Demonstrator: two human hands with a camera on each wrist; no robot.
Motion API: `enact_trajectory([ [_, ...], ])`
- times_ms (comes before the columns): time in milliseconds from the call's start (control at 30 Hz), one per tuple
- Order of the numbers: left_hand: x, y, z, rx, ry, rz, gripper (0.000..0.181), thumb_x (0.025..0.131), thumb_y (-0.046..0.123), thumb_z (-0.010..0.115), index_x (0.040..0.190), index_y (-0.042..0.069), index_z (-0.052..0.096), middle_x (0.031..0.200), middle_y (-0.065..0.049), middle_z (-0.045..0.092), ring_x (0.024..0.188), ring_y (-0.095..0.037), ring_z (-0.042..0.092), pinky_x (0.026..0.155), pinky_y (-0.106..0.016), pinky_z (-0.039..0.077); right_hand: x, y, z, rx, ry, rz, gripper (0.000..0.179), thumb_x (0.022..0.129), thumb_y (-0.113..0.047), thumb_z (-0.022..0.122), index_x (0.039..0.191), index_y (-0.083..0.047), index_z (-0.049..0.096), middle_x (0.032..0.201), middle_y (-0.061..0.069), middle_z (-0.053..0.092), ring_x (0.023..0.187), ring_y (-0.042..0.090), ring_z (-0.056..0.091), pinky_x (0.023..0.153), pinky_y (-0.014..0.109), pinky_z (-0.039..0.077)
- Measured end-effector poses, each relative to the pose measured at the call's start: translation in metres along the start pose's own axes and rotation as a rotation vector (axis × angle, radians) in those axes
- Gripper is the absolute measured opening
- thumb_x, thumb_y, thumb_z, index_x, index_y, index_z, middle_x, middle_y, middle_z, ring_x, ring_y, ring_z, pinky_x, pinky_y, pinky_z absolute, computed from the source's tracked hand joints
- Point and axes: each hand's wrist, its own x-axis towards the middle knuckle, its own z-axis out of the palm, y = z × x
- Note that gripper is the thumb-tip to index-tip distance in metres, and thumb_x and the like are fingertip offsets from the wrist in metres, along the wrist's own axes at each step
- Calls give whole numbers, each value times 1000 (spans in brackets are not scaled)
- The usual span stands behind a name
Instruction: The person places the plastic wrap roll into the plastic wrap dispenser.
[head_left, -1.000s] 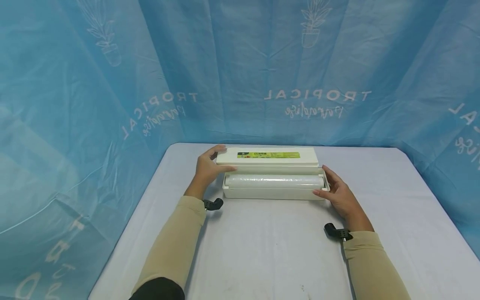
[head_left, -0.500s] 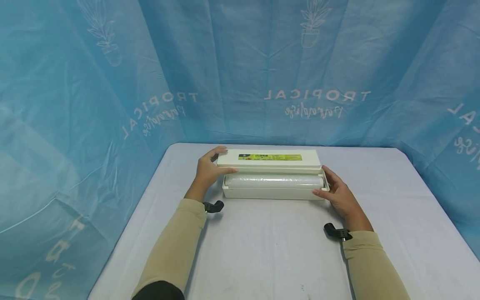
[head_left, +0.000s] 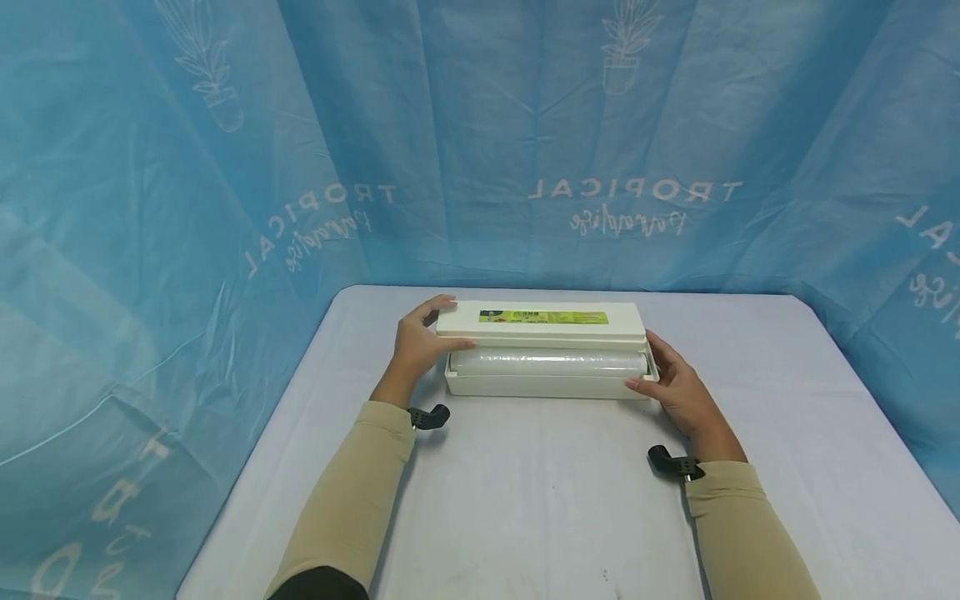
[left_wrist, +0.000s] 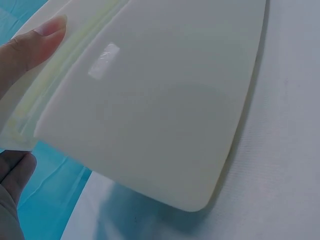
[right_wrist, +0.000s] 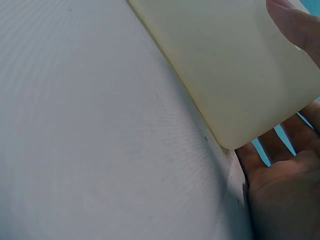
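A long off-white cling film dispenser box [head_left: 543, 387] stands on the table, with a shiny roll of cling film [head_left: 547, 362] lying inside. Its white lid [head_left: 540, 333], bearing a green and yellow label [head_left: 543, 317], sits over the back part and leaves the front of the roll uncovered. My left hand [head_left: 416, 343] grips the lid's left end, thumb along the front edge and fingers behind. At the other end, my right hand [head_left: 675, 383] holds the box, its thumb on the front wall and its fingers around the right side. In the right wrist view the box's corner [right_wrist: 240, 115] shows between thumb and fingers.
A white cloth [head_left: 525, 500] covers the table. Blue printed curtains [head_left: 480, 150] hang behind it and along both sides. Black wrist cameras [head_left: 430, 417] are strapped to both wrists.
The lid, held in my left hand, has come forward and down over the box, covering more of its back part. The right hand and the box have stayed in place.
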Motion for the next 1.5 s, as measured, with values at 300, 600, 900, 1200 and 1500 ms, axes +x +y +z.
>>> enact_trajectory([
  [300,-5,0,4,-13,3,21,83,58,33,107,132,13,73,143,7,63,135,-19,55,112,-34,45,0,-1,2,0,17,16,104,87,-10,90,169,-22,27,167,4,35,149,28,37,106,16,43],
  [600,-8,2,5,-32,-5,16,80,60,36,106,129,13,73,143,8,62,136,-21,54,113,-34,45,0,1,1,-18,17,13,107,86,-14,91,170,-23,25,169,7,31,151,32,34,106,16,43],
  [900,-12,6,6,-40,9,5,83,58,39,106,130,13,72,143,9,62,136,-21,55,113,-37,45,-1,-3,2,-27,13,13,107,87,-12,90,170,-26,24,169,0,31,153,26,30,111,20,39],
  [1200,-20,5,7,-55,20,-11,81,58,40,106,128,16,72,143,11,62,136,-21,55,113,-40,45,0,-1,1,-21,10,-17,104,88,-10,88,169,-26,26,166,2,36,152,25,32,109,15,38],
  [1500,-26,2,10,-77,28,-25,81,58,41,106,127,16,73,142,11,63,136,-22,55,113,-40,45,-1,-2,2,-6,9,-26,102,89,-5,86,169,-24,26,166,7,36,151,28,33,107,15,41],
])
